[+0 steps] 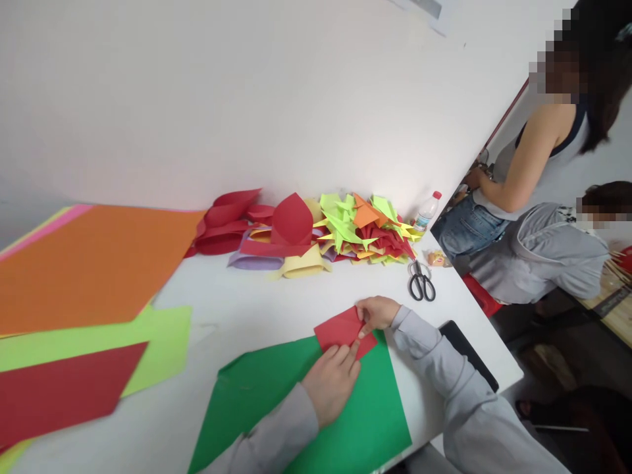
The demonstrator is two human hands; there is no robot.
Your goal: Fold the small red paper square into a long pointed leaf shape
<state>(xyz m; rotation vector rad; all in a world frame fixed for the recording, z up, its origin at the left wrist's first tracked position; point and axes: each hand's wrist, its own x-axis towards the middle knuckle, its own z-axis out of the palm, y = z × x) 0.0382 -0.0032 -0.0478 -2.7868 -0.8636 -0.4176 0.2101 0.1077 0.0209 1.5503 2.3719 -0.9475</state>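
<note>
A small folded red paper lies on a green sheet near the front of the white table. My left hand rests knuckles up on the green sheet, its fingertips pressing the red paper's near edge. My right hand pinches the red paper's right side, fingers closed on a fold. Both arms wear grey sleeves.
Large orange, light green and red sheets lie at the left. A pile of folded coloured papers sits against the wall. Black scissors, a plastic bottle, a dark tablet lie right. Two people are at the right.
</note>
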